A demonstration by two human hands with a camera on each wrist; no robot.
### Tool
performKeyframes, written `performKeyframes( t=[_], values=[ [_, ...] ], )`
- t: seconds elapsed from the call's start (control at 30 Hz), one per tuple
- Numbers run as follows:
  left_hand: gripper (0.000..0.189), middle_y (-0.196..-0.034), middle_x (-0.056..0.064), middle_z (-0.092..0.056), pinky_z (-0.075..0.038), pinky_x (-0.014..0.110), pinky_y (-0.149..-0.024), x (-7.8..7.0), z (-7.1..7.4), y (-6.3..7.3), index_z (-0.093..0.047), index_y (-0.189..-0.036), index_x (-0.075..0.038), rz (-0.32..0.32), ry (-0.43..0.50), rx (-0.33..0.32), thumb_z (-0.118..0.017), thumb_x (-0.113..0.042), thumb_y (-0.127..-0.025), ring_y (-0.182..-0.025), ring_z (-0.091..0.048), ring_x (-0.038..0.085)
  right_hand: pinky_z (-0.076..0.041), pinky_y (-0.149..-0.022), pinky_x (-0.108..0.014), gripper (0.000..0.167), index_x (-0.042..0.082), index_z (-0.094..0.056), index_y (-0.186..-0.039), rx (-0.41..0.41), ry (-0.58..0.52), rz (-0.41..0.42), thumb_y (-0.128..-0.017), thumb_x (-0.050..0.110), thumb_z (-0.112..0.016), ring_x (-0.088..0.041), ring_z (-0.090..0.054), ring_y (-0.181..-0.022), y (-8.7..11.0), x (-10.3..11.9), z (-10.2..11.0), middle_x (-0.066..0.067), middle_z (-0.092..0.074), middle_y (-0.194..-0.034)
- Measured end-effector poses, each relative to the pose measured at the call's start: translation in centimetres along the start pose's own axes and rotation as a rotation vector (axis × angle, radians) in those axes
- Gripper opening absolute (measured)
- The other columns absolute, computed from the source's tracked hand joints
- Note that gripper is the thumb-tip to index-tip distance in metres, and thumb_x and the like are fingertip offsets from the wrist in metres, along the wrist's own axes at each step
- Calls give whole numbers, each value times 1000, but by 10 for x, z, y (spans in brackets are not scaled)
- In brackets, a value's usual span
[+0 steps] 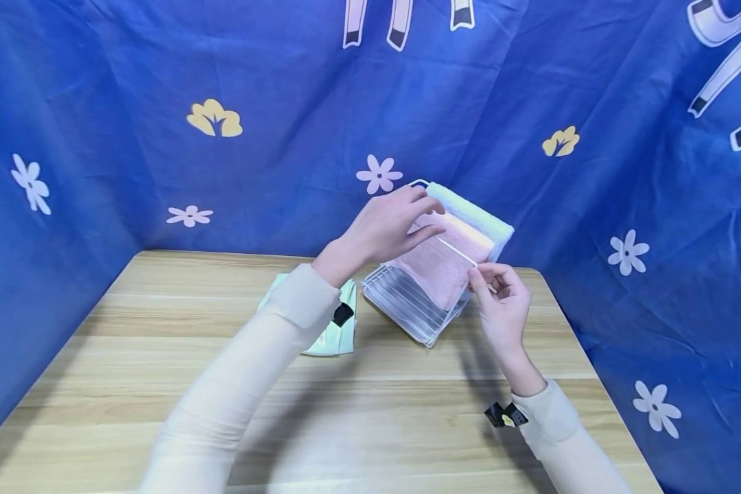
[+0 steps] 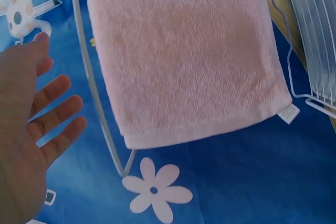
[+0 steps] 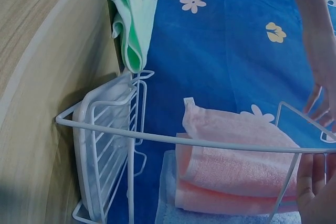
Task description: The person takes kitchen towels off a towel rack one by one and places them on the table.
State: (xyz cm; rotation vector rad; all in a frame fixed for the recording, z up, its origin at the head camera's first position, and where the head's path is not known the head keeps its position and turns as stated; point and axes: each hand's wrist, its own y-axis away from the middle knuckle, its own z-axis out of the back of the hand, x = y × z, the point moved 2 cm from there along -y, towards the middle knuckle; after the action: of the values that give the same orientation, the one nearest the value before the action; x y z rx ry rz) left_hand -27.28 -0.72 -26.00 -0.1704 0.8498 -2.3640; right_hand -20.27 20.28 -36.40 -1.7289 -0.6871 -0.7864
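Note:
A white wire rack with a clear drip tray at its bottom stands near the table's back edge. Over its upper bars hang a folded pink towel and, behind that, a pale blue towel. My right hand pinches the rack's near side bar between thumb and fingers; part of this hand is cut off in the right wrist view. Held beside the rack's top, my left hand has its fingers spread and loosely bent. The left wrist view shows a gap between this hand and the bar.
Left of the rack, a folded light green towel lies on the wooden table, partly behind my left sleeve. A blue patterned curtain rises right behind the table and along its sides.

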Motion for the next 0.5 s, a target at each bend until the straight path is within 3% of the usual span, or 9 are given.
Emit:
performKeyframes(
  t=[0.23,0.5],
  values=[
    [31,-111,5,-71,-56,37,-83,-4,-13,-9,-71,-123,-16,20,-13,83,-62,-41,-106,-95,-67,22,-60,-68,-18,21,6,-73,-97,2,7,13,-94,-15,-67,-6,-67,-68,0,-1,0,7,-70,-79],
    [34,-111,7,-68,-55,39,-84,-4,-21,-17,-70,-125,-16,24,-5,119,-63,-43,-106,-96,-65,24,-61,-68,-20,10,-4,-71,-99,15,-20,29,-93,-13,-69,-8,-67,-68,0,-2,0,4,-70,-79]
  ],
)
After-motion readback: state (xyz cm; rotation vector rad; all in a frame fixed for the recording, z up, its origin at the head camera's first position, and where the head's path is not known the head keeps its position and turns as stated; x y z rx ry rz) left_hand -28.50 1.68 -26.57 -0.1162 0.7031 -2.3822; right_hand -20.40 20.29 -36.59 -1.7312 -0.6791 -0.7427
